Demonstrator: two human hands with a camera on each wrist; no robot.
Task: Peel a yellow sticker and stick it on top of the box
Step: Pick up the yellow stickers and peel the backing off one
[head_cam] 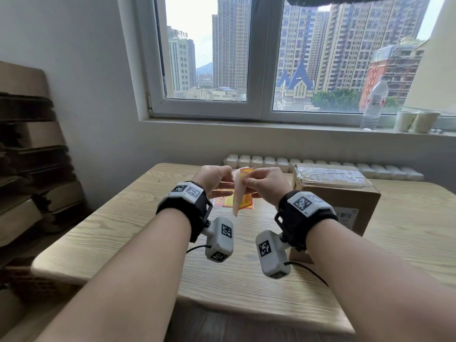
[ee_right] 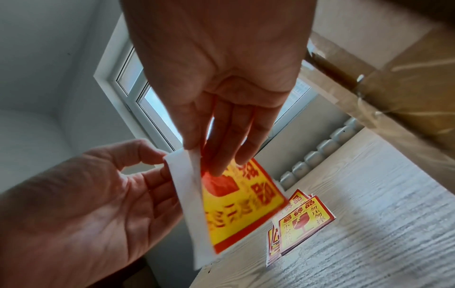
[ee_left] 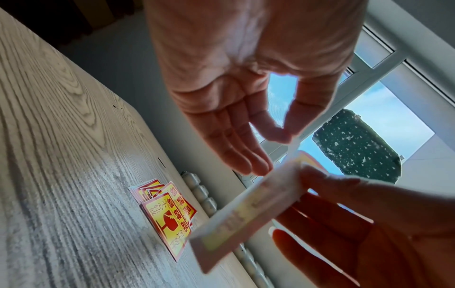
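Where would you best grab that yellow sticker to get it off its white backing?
At the top corner, where the white backing already splits from the yellow sticker. The left hand pinches backing, the right hand pinches sticker; pull sideways apart.

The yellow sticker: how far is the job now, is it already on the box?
Done: one yellow sticker is lifted from the stack of stickers on the table. In hand: both hands peel it in the air; the left hand pinches the white backing, the right hand holds the sticker. Left: finish separating them, then press the sticker on top of the box, which carries no yellow sticker yet.
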